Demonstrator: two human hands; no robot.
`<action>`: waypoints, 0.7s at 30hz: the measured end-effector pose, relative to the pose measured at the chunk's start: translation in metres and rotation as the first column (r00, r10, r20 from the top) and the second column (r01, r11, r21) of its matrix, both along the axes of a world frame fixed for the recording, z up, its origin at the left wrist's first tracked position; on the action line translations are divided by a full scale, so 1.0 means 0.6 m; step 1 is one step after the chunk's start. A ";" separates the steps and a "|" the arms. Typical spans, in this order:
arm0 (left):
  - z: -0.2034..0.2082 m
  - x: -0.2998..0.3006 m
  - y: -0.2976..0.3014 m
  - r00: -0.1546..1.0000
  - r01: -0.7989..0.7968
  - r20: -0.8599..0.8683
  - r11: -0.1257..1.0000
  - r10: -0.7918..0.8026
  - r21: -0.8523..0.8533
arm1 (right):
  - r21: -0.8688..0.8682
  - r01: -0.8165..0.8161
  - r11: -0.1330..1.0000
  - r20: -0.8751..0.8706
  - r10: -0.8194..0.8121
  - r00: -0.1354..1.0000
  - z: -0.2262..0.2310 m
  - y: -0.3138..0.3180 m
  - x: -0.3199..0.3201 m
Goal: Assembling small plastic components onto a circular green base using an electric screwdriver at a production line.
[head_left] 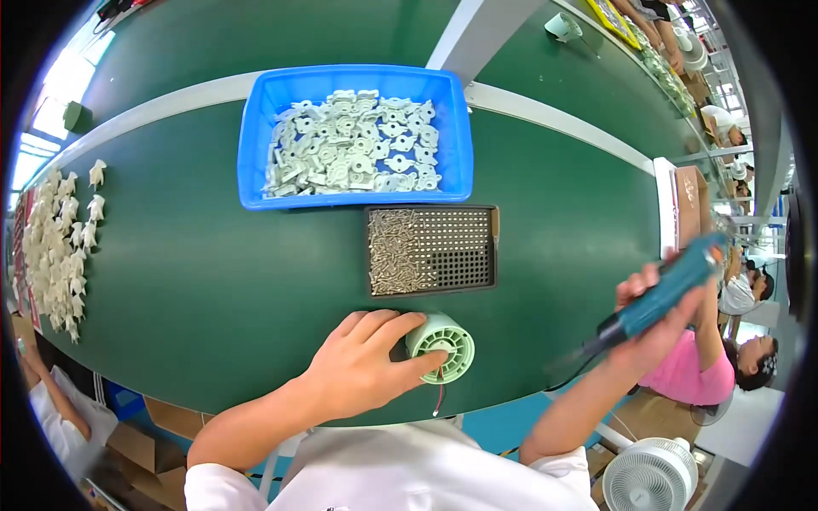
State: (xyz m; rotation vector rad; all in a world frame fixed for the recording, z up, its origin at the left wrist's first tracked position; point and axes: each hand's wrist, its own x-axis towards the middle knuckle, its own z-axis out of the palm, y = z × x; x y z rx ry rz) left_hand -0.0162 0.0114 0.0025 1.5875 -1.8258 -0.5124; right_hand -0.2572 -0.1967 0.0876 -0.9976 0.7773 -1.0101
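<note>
Clearly, my left hand (pixel 362 366) is wrapped on a pale green round housing (pixel 458 339), fingers over its outer wall and thumb pressed to the ribbed face at the hub. It sits on the green table (pixel 196 255) near the edge closest to me, just below the black tray (pixel 496 251), with thin wires (pixel 440 396) hanging from it to a small white plug.

My right hand (pixel 669 328) is closed around a blue-green power driver (pixel 665 298), raised off to the right, well apart from the housing; its dark nose points down and left, and its tip is blurred.

As for writing, dark marks run across the cardboard box (pixel 688 192) at the table's right end, too small and skewed for me to make out. A little dark print shows on my white shirt (pixel 426 477), cut off by the lower edge.

Loose screws (pixel 396 251) fill the left part of the tray; others stand in its holes. Beyond it, a blue bin (pixel 358 203) holds pale flat parts (pixel 341 145). More off-white pieces (pixel 55 247) lie at the far left.
</note>
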 end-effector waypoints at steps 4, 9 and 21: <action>-0.006 0.002 -0.004 0.999 -0.027 -0.029 1.000 0.027 0.000 | -0.243 0.175 0.954 0.336 -0.087 0.938 0.029 0.007 0.079; -0.010 0.003 -0.006 0.999 -0.009 -0.048 1.000 0.011 0.023 | -0.534 -0.016 0.846 0.237 0.167 0.957 -0.003 0.021 0.144; -0.011 0.007 -0.008 0.999 -0.024 -0.048 1.000 0.024 -0.002 | -0.588 -0.098 0.803 0.209 0.267 0.941 -0.062 0.017 0.175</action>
